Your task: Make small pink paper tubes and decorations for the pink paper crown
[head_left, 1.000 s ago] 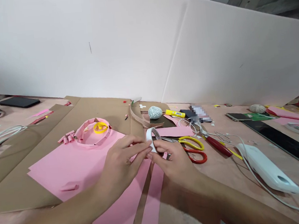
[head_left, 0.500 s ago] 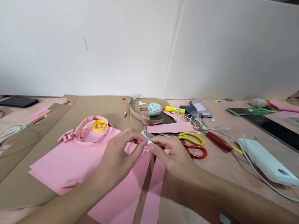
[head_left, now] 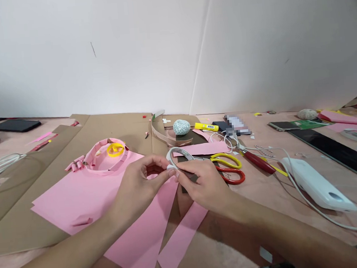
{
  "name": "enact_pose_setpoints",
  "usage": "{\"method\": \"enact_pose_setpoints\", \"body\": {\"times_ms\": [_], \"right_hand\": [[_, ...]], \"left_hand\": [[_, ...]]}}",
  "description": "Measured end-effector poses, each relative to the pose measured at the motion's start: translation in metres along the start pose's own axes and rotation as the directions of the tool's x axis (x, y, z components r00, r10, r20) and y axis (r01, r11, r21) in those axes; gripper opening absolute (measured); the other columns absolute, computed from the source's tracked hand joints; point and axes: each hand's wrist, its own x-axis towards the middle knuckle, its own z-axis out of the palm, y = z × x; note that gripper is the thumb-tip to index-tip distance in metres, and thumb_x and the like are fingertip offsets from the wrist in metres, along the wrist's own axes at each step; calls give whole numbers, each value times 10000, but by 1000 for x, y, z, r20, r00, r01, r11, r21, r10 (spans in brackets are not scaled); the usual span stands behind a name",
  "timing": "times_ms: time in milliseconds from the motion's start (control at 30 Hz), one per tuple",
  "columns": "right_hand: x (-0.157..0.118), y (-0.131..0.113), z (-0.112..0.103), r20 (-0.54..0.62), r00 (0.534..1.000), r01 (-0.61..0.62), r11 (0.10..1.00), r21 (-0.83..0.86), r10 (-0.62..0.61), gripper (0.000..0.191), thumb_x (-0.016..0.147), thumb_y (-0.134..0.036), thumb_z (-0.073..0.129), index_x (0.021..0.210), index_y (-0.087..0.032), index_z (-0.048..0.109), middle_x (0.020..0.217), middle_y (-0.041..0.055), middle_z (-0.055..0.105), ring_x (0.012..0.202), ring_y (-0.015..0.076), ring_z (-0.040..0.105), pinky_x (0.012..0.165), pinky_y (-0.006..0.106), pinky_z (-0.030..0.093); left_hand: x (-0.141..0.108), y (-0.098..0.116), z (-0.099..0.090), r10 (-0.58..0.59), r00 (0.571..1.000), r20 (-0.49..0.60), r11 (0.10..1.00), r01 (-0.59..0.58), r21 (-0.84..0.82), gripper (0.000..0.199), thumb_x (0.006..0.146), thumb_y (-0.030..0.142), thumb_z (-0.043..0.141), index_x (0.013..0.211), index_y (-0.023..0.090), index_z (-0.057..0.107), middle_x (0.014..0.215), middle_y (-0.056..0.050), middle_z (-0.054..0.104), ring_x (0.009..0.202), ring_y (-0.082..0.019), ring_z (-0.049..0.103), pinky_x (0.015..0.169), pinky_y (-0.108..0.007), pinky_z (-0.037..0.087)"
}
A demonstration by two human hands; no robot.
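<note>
A small roll of white tape (head_left: pixel 185 153) is tilted up between my hands, its ring and printed inner core showing. My right hand (head_left: pixel 208 183) grips the roll near its lower edge, thumb and fingers closed. At the roll's near side, my left hand (head_left: pixel 139 185) pinches the white tape end, the fingertips of both hands almost touching. Below them lie large pink paper sheets (head_left: pixel 87 196) and a loose pink strip (head_left: pixel 183 242). Scissors (head_left: pixel 232 175) with yellow and red handles rest just right of my right hand.
A pink paper ring (head_left: pixel 90 160) with a yellow ring (head_left: pixel 116 149) inside lies on cardboard (head_left: pixel 118 124). Behind my hands are a speckled stone (head_left: pixel 181 127) and a yellow glue stick (head_left: pixel 206 127). Red-handled pliers (head_left: pixel 259 162), a white power bank (head_left: pixel 320 186) and cables lie right.
The tape roll has turned so its open ring faces up more. Below my hands, the loose pink strip has swung to a different angle. The view has shifted slightly.
</note>
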Motion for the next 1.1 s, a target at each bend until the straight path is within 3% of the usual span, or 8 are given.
{"method": "enact_pose_setpoints", "body": {"times_ms": [100,267,400,633,800,1000,1067,1100], "right_hand": [[0,2,1,-6,1000,15,998,-55,-15,272,939,-231,520,671,-200,555,616,-10,538,597,141,475,593,275,323],[-1,4,3,-3,1000,0,997,-77,0,262,949,-223,509,693,-203,560,640,-10,575,606,143,487,594,277,319],[-2,5,9,-34,999,-13,996,-84,10,264,942,-209,512,680,-199,544,620,-14,546,582,137,460,574,279,289],[-4,10,17,-52,998,8,985,-170,-18,247,956,-225,510,733,-194,610,649,15,600,601,152,496,596,282,299],[-3,8,19,-59,996,47,976,-213,-61,282,980,-247,470,762,-189,640,625,28,588,592,164,493,612,297,311],[-4,3,24,-141,974,126,943,-307,-176,279,965,-166,440,738,-185,601,601,16,548,574,162,457,635,329,291],[-8,3,22,-169,960,158,932,-327,-222,276,965,-166,438,730,-194,581,595,18,538,570,170,446,634,340,285],[-9,4,20,-182,955,164,929,-332,-234,279,966,-171,440,722,-199,571,591,20,534,571,176,446,635,344,284]], "left_hand": [[2,0,-1,-16,1000,4,1000,16,-26,151,839,286,725,952,189,707,855,-26,767,802,-186,711,739,-284,565],[1,-1,-5,25,998,51,977,-35,212,124,890,297,658,862,232,760,916,-6,779,876,-195,703,767,-273,535],[0,-2,-6,19,998,64,955,-37,295,151,912,289,615,897,255,761,931,11,778,891,-197,698,770,-272,524],[3,-6,-6,2,996,94,944,-33,328,169,915,286,583,890,234,742,936,-4,772,894,-210,689,779,-282,508],[2,-9,-5,21,993,115,924,-63,377,212,957,292,513,866,232,695,837,10,730,760,-184,629,662,-272,436],[4,-8,-5,-32,997,69,947,8,320,216,952,287,496,813,219,647,800,9,704,742,-180,605,664,-273,430],[14,-9,-16,-31,1000,-4,941,30,338,222,935,282,505,767,211,631,753,5,684,717,-181,595,650,-275,422],[20,-10,-23,-17,994,-107,931,55,361,228,917,285,521,724,205,612,703,5,662,681,-178,581,629,-276,409]]}}
